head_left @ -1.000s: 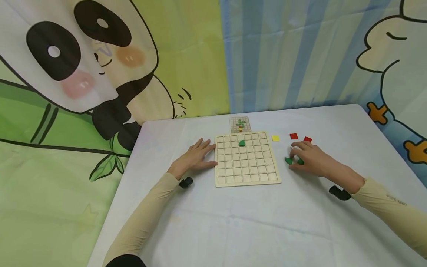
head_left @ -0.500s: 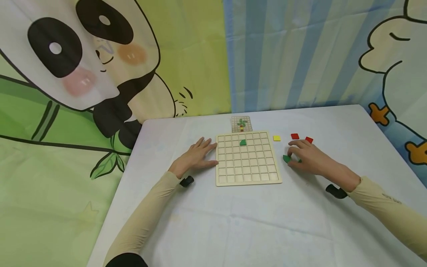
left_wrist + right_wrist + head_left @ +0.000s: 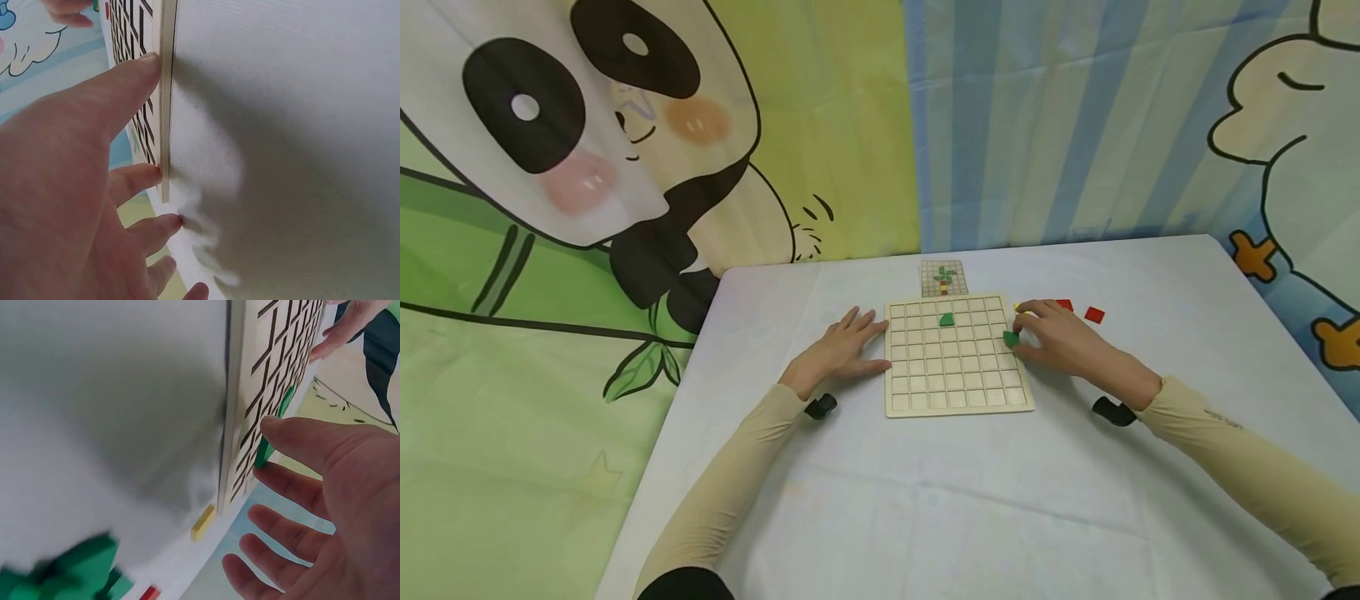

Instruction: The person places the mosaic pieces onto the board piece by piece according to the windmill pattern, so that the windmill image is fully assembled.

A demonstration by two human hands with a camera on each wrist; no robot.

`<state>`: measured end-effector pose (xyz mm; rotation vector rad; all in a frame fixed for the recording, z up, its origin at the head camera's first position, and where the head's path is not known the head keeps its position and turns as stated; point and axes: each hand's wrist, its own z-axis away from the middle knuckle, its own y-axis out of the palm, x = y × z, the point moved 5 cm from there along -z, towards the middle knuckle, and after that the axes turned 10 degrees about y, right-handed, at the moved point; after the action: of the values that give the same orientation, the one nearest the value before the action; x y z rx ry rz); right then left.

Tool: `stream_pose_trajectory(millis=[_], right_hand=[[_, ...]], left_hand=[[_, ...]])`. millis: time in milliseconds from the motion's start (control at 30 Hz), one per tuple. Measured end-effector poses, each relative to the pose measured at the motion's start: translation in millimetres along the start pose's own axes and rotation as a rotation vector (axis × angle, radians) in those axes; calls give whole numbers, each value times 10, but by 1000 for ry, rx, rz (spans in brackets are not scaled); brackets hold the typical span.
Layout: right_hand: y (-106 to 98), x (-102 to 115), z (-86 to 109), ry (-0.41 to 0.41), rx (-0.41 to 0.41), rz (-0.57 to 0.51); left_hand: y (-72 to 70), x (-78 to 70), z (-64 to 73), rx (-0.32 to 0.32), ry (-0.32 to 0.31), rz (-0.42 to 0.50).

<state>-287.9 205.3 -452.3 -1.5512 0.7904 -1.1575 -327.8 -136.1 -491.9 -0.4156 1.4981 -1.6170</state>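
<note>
A pale wooden grid board (image 3: 958, 383) lies on the white table. My left hand (image 3: 831, 354) rests at its left side, fingers spread, with thumb and index fingertip touching the edge in the left wrist view. One green piece with a rounded corner (image 3: 947, 319) sits in a cell near the board's top. My right hand (image 3: 1063, 340) pinches another green piece (image 3: 263, 452) between thumb and index finger, over the board's right edge; its other fingers are held apart. Several loose green pieces (image 3: 87, 565) lie on the table in the right wrist view, hidden by the hand in the head view.
A small pattern card (image 3: 943, 278) lies behind the board. Right of the board are a yellow square (image 3: 203, 523), mostly covered by the right hand in the head view, and two red squares, one in full sight (image 3: 1094, 315). Printed cloth hangs behind the table.
My right hand has taken hold of a green piece from the table and carried it left to the board's right edge. The left hand stays in place.
</note>
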Motion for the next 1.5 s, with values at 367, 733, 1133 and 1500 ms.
stream_pose_trajectory(millis=[367, 733, 1133, 1500], right_hand=[[219, 481, -380, -113, 26, -17], [298, 620, -563, -154, 15, -32], [295, 614, -592, -144, -3, -32], [363, 661, -634, -165, -25, -49]], left_hand=[[-2, 22, -13, 5, -12, -5], [8, 13, -6, 11, -21, -12], [13, 21, -8, 6, -15, -13], [15, 20, -6, 8, -19, -7]])
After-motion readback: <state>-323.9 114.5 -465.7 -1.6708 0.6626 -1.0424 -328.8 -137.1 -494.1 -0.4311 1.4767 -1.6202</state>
